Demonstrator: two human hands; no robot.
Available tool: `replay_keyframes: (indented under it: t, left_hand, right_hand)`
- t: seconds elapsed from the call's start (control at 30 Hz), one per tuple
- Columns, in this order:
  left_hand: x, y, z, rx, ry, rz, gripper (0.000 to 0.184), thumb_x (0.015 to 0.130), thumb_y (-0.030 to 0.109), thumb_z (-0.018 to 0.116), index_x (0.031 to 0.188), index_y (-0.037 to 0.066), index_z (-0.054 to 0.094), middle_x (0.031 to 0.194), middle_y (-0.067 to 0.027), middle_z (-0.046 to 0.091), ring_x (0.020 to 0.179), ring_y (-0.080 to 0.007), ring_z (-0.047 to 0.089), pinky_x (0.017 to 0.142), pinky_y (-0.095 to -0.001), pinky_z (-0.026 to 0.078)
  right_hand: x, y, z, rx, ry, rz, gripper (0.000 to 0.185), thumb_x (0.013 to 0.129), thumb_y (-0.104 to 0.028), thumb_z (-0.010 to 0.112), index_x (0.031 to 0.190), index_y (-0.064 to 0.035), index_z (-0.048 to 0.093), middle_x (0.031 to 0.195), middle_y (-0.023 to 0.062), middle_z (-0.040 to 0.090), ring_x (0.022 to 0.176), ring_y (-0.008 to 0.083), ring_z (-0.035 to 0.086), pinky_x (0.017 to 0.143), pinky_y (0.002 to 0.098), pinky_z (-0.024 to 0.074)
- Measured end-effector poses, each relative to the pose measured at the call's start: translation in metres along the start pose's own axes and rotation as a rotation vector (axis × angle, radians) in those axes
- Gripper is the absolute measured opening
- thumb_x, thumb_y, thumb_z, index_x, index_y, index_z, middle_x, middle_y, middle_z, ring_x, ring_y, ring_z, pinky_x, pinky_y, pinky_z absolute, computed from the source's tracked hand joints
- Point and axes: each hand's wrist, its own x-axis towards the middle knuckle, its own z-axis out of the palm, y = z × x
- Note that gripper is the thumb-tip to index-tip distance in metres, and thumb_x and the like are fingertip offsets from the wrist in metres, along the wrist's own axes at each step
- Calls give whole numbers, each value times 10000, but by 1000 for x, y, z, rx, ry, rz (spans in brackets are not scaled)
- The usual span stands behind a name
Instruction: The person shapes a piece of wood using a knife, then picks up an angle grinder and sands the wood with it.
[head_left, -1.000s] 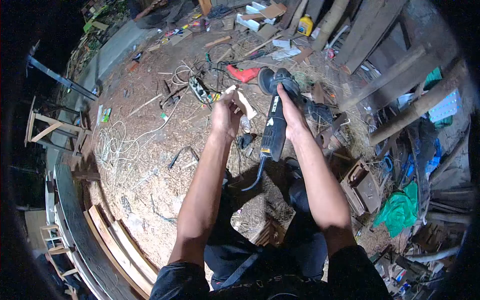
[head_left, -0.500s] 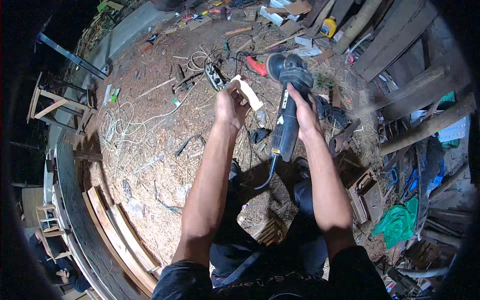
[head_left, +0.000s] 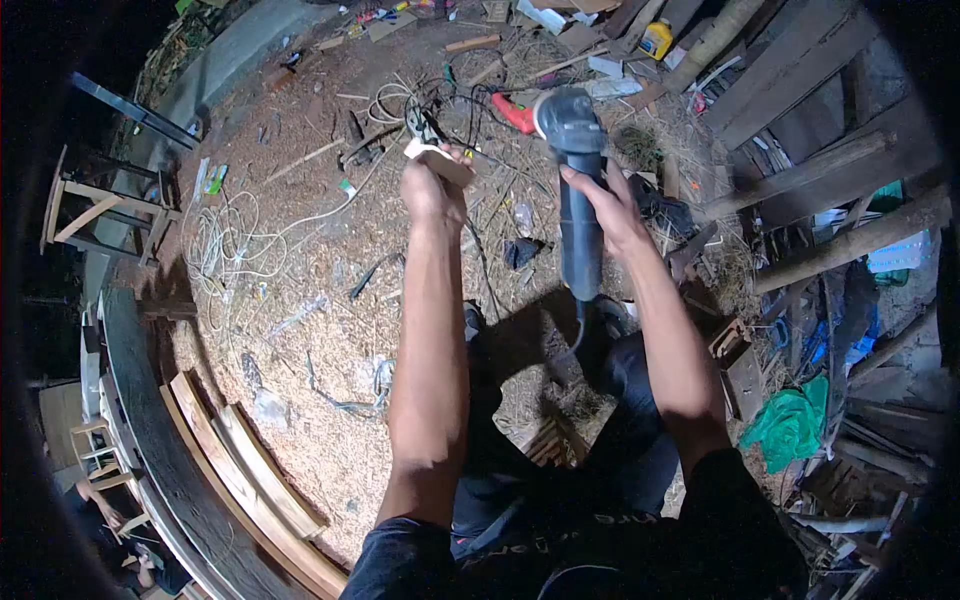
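My left hand [head_left: 432, 196] is closed around a small, pale, shaped piece of wood [head_left: 447, 167], holding it up above the ground. The fingertips curl over its far side. In my right hand [head_left: 612, 208] is a dark angle grinder [head_left: 581, 235], gripped by its body. Its head [head_left: 572, 118] points away from me, and the cord hangs from its near end. The grinder and the wood are apart. A red tool handle [head_left: 514, 113] shows just left of the grinder head, lying on the ground.
Wood shavings [head_left: 300, 360] cover the ground. A pale coiled cable [head_left: 225, 250] lies to the left. Curved timber pieces [head_left: 250, 470] rest beside a dark beam [head_left: 170, 440]. A green plastic sheet [head_left: 788, 425] and stacked planks [head_left: 790, 90] are at right. Another person's arm [head_left: 108, 508] shows at lower left.
My left hand has shifted left and turned the wood piece to a flatter angle. The grinder has rotated in my right hand, its head now showing its back. The view has tilted slightly.
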Motion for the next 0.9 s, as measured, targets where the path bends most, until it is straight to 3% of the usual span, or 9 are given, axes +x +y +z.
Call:
replay_keyframes:
  t: [0.1,0.13,0.33,0.43,0.5,0.6,0.77,0.87,0.9]
  left_hand:
    - [9,-1,2,74,-40,74,287,973,231,318,1083,1,449,984,-143,554,839,-276,583,791,-458,521]
    - [2,1,10,108,-21,82,314,987,255,303,1103,1,445,979,-154,560,831,-278,591,743,-455,526]
    - [-8,20,7,-8,-120,-150,422,1012,351,260,1129,3,468,880,-141,576,735,-245,575,625,-419,498]
    - [-17,31,17,-14,-185,-79,432,1000,351,251,1095,4,489,855,-130,564,716,-229,555,634,-409,482]
    - [-29,40,29,-36,-237,-53,403,958,289,267,1046,-4,529,822,-116,577,721,-220,557,657,-396,484]
    - [-36,47,24,-40,-209,-39,388,939,258,281,1056,-10,536,827,-125,589,728,-238,572,669,-392,498]
    - [-22,51,-4,-60,-199,6,398,956,250,253,1068,-23,520,863,-140,594,728,-240,577,652,-392,507]
    - [-4,53,-24,-27,-167,31,368,955,280,277,1025,-7,496,824,-119,567,694,-225,551,600,-365,482]
    - [2,51,-33,-47,-179,42,364,954,286,284,1017,-5,492,819,-117,564,692,-221,546,596,-360,478]
  right_hand:
    - [0,5,1,106,-165,35,330,810,-267,737,1005,-60,569,814,62,621,676,149,619,591,317,524]
    - [2,11,2,18,-135,74,330,811,-276,737,1012,-62,585,815,53,624,683,145,615,601,317,517]
    - [6,4,14,-626,-6,-336,394,853,-284,691,1093,-13,536,946,113,632,811,155,630,692,312,516]
    - [6,1,12,-19,-236,-76,403,863,-304,668,1100,-10,527,934,111,641,801,160,631,704,318,522]
    - [0,22,16,174,-331,188,266,871,-285,668,947,-43,587,738,42,608,646,141,601,641,307,514]
    - [12,72,19,-151,-301,137,326,844,-362,693,943,-67,594,731,26,598,634,127,596,612,301,493]
    - [4,56,33,-436,-147,-75,385,843,-428,676,951,-69,587,769,19,595,620,126,599,567,299,492]
    - [0,61,26,203,-382,312,340,854,-380,661,968,-75,563,763,48,606,649,134,612,606,316,514]
    - [-6,68,26,89,-335,248,360,845,-382,671,979,-65,565,773,56,613,663,142,617,622,320,516]
